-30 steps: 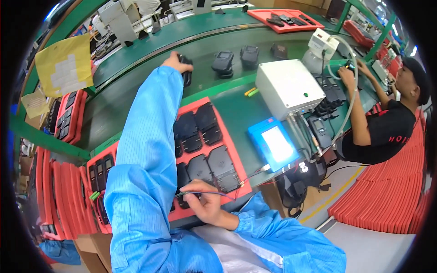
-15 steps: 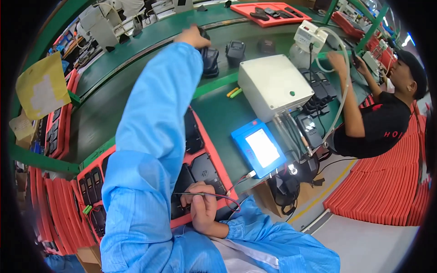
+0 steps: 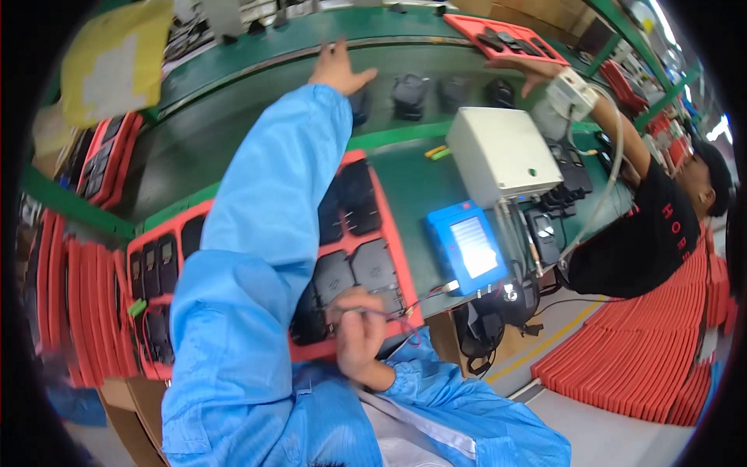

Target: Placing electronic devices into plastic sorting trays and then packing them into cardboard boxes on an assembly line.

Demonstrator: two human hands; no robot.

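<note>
My left hand point(image 3: 339, 71) reaches far out over the green conveyor belt, fingers spread, with nothing in it. Just beside it stands a black cradle-shaped device point(image 3: 359, 108), partly hidden by my sleeve. Close to my body, my right hand point(image 3: 360, 336) pinches thin test leads point(image 3: 408, 311), slightly blurred; their tips are hard to make out. The leads run to a blue tester point(image 3: 467, 247) with a lit screen. Under both arms lies a red tray point(image 3: 391, 257) holding flat black housings point(image 3: 373, 268) in its pockets; my left sleeve covers its middle.
More black devices point(image 3: 410, 95) stand along the belt. A white box point(image 3: 502, 156) sits behind the tester, with cables and a hose beside it. At right, a co-worker's hand point(image 3: 527, 71) reaches over the belt near another red tray point(image 3: 498, 33). Stacked red trays point(image 3: 622, 358) fill the lower right.
My left hand has let go of the black device on the belt and spread its fingers. The co-worker's arm has stretched out over the belt. The whole view has shifted somewhat.
</note>
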